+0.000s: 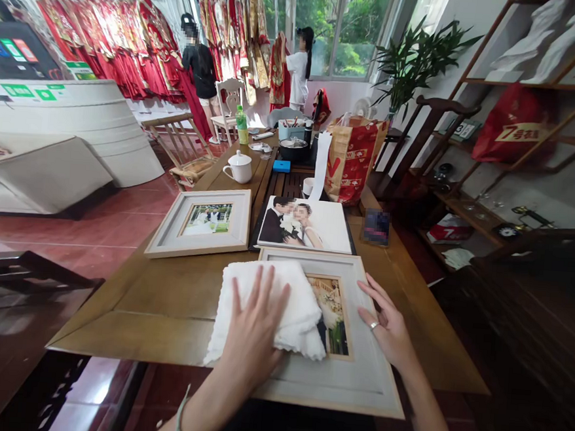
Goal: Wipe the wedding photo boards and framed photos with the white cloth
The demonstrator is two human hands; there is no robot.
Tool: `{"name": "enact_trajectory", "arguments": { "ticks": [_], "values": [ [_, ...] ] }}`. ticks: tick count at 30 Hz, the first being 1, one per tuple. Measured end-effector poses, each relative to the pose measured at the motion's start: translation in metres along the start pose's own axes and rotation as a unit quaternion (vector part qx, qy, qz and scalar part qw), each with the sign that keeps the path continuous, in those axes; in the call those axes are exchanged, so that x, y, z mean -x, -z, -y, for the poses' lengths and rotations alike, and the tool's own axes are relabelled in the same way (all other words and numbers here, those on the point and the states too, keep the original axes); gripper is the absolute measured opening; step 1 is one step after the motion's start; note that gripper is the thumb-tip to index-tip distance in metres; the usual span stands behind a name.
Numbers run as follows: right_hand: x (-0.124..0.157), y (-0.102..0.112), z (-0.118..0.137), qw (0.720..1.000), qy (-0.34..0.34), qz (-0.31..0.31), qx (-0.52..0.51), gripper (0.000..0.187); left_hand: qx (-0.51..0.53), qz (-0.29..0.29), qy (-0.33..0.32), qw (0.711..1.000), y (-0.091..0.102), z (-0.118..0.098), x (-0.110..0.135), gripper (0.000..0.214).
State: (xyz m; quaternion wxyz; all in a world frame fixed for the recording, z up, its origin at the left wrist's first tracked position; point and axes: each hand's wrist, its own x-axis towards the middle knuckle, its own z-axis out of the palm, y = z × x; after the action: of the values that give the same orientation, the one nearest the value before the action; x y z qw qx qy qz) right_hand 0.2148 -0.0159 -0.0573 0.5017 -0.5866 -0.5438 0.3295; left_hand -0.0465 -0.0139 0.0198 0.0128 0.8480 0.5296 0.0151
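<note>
My left hand (255, 325) lies flat with its fingers spread on a folded white cloth (298, 301). Under the cloth is a light wooden picture frame (324, 395) with a pale mat; the cloth hides its left part and some of the photo (339, 317). At the frame's right edge, my right hand (386, 321), with a ring on one finger, grips the border. The frame rests on the wooden table (163, 305) and juts past its near edge. A second framed photo (208, 220) lies to the left, and a wedding photo panel (309, 227) lies just beyond.
Farther along the table stand a white lidded cup (239, 167), a blue box (282, 166), a green bottle (242, 125) and a red-and-tan paper bag (353, 158). A dark phone-like object (376, 227) lies right. Two people stand by racks of red garments (107, 45).
</note>
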Motion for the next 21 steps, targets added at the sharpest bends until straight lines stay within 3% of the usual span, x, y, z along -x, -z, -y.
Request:
{"name": "enact_trajectory", "arguments": {
  "ticks": [2,6,11,15,17,21],
  "values": [
    [0.000,0.000,0.001,1.000,0.000,0.002,0.002,0.042,0.023,0.036,-0.055,0.998,0.002,0.004,-0.010,0.089],
    [0.000,-0.001,0.001,1.000,0.004,0.007,0.008,0.043,0.040,0.065,-0.061,0.995,0.008,0.009,-0.019,0.096],
    [-0.001,-0.001,0.002,1.000,0.002,0.004,0.012,0.042,0.068,0.090,-0.095,0.989,0.006,0.009,0.023,0.104],
    [-0.001,0.000,0.002,1.000,-0.012,-0.003,0.002,0.044,0.092,0.070,-0.109,0.987,-0.002,0.009,0.049,0.113],
    [-0.001,0.001,0.001,1.000,-0.012,-0.004,-0.008,0.045,0.087,0.055,-0.081,0.991,-0.003,0.008,0.040,0.111],
    [-0.002,0.001,0.000,1.000,-0.007,0.003,-0.013,0.044,0.060,0.034,-0.026,0.997,0.000,0.008,-0.010,0.098]
  ]
}}
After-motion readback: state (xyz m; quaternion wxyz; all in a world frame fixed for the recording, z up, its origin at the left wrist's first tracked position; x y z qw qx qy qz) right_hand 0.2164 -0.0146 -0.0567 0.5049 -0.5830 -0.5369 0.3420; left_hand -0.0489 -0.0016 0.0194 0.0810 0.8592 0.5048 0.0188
